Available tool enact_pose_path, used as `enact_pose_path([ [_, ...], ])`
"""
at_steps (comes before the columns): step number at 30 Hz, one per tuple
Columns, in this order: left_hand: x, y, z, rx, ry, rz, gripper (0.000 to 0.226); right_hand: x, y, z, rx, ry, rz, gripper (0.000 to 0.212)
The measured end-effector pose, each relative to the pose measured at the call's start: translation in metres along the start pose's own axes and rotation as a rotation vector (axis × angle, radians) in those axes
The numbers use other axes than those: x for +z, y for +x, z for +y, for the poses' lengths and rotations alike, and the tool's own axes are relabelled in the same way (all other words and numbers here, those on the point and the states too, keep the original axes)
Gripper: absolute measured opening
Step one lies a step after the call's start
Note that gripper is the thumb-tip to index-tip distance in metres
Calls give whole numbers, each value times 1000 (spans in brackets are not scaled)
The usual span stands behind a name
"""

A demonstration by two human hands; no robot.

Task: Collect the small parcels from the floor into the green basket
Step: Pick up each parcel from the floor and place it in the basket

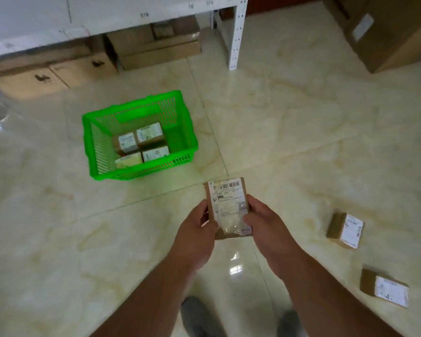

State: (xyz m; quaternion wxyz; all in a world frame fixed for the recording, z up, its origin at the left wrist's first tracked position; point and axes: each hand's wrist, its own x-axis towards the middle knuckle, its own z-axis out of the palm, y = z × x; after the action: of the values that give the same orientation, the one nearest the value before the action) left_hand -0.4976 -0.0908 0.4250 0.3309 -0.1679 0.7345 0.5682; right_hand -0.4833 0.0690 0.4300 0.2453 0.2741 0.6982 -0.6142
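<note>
A small brown parcel point(227, 203) with a white shipping label is held up in front of me. My left hand point(197, 232) grips its left edge and my right hand point(265, 227) grips its right edge. The green basket point(95, 152) stands on the floor ahead and to the left, apart from the held parcel, with several labelled parcels point(141, 145) lying inside. Two more small parcels lie on the floor to my right: one parcel point(345, 229) nearer the middle, another parcel point(384, 288) closer to me.
White metal shelving point(237, 32) stands at the back with cardboard boxes point(153, 45) under it. A large cardboard box point(389, 32) sits at the far right. My shoes point(197, 314) show at the bottom on the glossy tiled floor.
</note>
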Motion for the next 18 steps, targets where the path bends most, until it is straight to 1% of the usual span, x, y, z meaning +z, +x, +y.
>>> enact_pose_path([
  [5,-52,21,19,-1,-42,109,56,42,31,-43,-44,-58,-26,46],
  [10,-85,57,41,-53,-74,177,50,66,78,-76,-39,-92,-67,44],
  [13,-98,81,58,-96,-101,216,51,73,109,-95,-10,-110,-86,41],
  [18,-112,120,84,-139,-105,231,53,77,150,-126,68,-124,-116,44],
])
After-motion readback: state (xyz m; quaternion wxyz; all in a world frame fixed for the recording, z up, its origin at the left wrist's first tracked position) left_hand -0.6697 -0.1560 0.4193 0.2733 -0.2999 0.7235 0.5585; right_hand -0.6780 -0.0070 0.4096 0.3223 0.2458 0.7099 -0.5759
